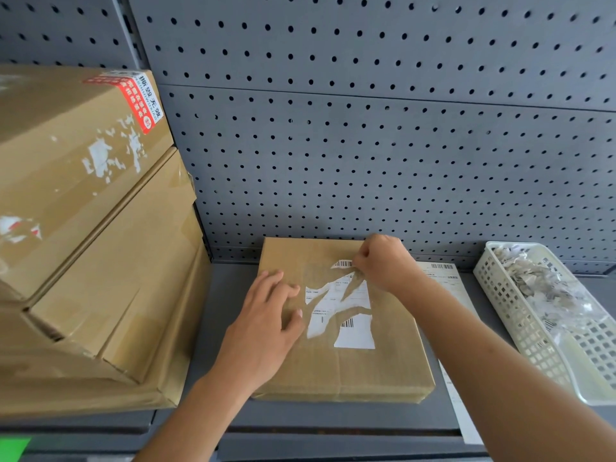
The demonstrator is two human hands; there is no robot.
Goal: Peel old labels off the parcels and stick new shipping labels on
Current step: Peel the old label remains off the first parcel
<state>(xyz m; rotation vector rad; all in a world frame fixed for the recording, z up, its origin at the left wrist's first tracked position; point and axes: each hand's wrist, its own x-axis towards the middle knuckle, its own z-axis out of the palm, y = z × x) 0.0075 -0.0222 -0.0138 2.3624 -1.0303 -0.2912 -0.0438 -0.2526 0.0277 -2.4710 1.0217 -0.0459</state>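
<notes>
One parcel point(343, 365) lies flat on the grey shelf point(333, 418), centre, right in front of you. One old label point(350, 328) is on its top face, torn into several white pieces, with two barcode bits showing. Your left hand point(266, 321) lies flat on the parcel just left of the label, fingers straight and spread, pressing down. Your right hand point(383, 265) is curled at the label's far edge, fingertips pinching a torn bit beside the upper barcode scrap. One printed sheet point(446, 278) with a barcode sits on the shelf, partly under the parcel's right side. One white plastic basket point(500, 311) at far right holds a heap of torn paper scraps point(540, 281). Stacked boxes point(110, 261) at left: two are clear, the top one with a red-and-white seal sticker point(133, 98) and patches of label residue. Possibly a third underneath, can't tell. Pegboard point(366, 145) runs behind everything.
</notes>
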